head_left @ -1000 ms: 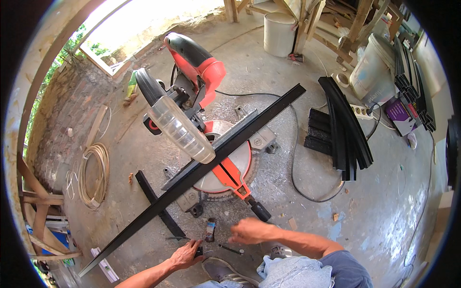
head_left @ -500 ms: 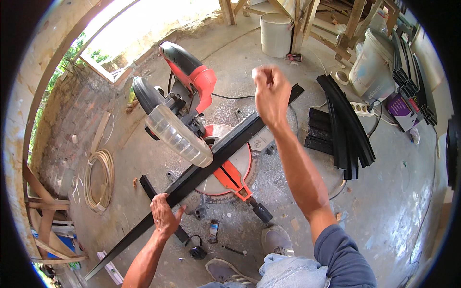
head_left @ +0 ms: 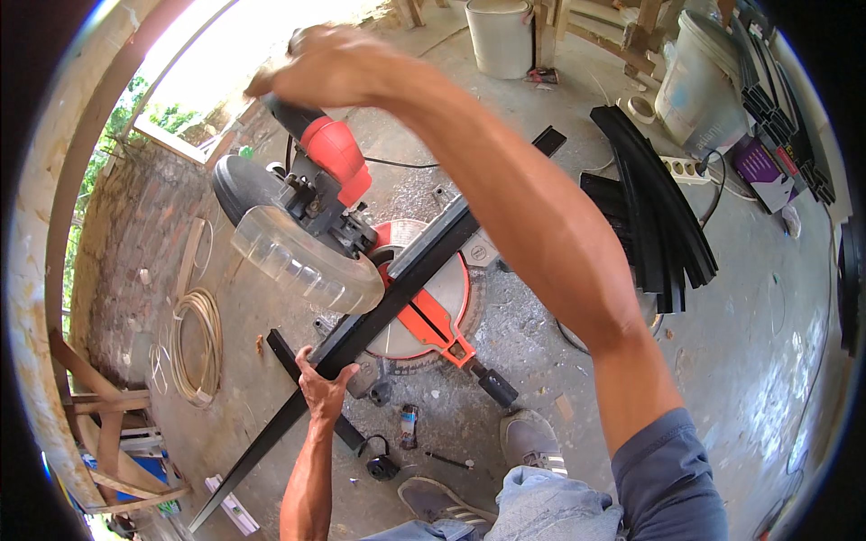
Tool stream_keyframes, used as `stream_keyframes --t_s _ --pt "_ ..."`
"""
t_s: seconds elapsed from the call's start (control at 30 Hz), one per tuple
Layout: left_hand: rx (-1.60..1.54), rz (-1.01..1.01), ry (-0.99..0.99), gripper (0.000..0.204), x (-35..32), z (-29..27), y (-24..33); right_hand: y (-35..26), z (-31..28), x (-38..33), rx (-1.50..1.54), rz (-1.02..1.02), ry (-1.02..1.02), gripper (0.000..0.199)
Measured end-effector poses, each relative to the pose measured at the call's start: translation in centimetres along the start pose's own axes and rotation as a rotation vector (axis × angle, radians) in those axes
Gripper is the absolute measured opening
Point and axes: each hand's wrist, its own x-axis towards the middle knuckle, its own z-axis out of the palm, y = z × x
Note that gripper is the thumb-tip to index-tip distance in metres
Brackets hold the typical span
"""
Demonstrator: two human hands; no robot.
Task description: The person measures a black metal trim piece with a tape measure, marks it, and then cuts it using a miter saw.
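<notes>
Concrete floor point(head_left: 767, 298) holds white buckets point(head_left: 501, 36), contents unseen, behind mitre saw point(head_left: 334, 207)

A white bucket point(head_left: 499, 36) is standing at the far edge of the concrete floor point(head_left: 749, 361). A stack of black profiles point(head_left: 658, 207) is lying toward the right side, with a white power strip point(head_left: 687, 169) just beyond it. A coil of pale cable point(head_left: 194, 347) is resting near the brick wall point(head_left: 126, 261) on the left. A small can point(head_left: 409, 426) is lying near the front edge.
</notes>
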Motion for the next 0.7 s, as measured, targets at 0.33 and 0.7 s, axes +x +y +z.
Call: stream_keyframes --t_s 0.33,0.7 --pt "0.015 0.075 -0.005 0.080 0.1 0.1 0.1 0.4 1.0 -1.5 0.221 -0.025 -0.135 0.054" --pt "-0.118 0.075 0.021 0.075 -0.1 0.2 -0.2 2.4 2.2 -6.0 0.335 -0.119 0.054 0.057"
